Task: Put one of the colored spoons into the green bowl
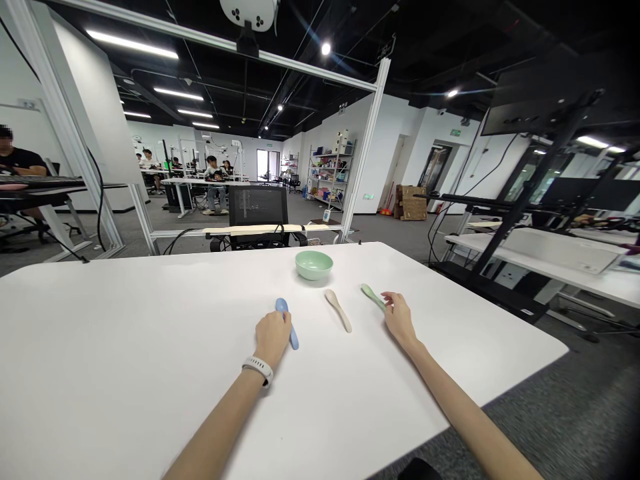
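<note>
A blue spoon (pixel 295 339) lies on the white table, its bowl end pointing away from me. My left hand (pixel 273 333), with a light watch band at the wrist, is closed around the middle of its handle; the fingertips are hidden. A green spoon (pixel 371 293) lies to the right. My right hand (pixel 399 317) is over its handle end, fingers slightly apart and curved, covering part of the handle. Between my hands rests a beige spoon (pixel 340 311), touched by neither. Farther back, a green bowl (pixel 314 265) stands upright.
The white table (pixel 150 353) has a metal frame (pixel 367 147) along its far side. Behind it is a black mesh chair (pixel 258 205). A black monitor stand (pixel 530 193) stands to the right, beside another white desk (pixel 560 250). Several people sit in the background.
</note>
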The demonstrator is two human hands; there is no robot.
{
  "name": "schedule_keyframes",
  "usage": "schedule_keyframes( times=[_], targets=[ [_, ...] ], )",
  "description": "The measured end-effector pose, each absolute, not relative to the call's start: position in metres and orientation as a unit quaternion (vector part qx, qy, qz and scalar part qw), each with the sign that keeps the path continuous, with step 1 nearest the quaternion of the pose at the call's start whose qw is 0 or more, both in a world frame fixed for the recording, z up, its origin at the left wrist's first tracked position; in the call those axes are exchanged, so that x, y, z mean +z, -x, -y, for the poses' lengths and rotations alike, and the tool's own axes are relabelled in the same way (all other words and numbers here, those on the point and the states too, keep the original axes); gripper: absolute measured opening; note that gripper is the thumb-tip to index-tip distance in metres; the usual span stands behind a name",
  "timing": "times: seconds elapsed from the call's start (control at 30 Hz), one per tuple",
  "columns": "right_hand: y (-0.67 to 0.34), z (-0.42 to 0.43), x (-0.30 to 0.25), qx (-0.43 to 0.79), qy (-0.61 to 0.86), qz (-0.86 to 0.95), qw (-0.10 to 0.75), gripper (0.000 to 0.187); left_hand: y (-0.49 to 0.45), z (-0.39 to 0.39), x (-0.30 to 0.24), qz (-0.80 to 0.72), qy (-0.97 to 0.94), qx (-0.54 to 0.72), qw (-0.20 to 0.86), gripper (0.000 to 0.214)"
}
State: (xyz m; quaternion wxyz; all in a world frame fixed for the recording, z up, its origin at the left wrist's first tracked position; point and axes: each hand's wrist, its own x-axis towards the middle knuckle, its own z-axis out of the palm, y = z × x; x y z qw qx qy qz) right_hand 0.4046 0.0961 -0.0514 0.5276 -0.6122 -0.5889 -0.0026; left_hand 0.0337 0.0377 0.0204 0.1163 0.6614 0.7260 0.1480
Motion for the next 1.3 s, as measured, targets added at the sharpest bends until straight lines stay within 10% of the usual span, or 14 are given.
schedule_keyframes(
  times=[0.87,1.3],
  targets=[
    [-0.401,-0.093,-0.048,-0.026,0.607,0.602,0.519,0.027,-0.028,-0.038,0.027,-0.728,-0.647,0.178,0.141,0.057],
    [-0.332,-0.12,-0.035,-0.003,0.521,0.766,0.377,0.048,0.154,-0.02,0.047,-0.723,-0.667,0.18,-0.003,0.044]
  ],
)
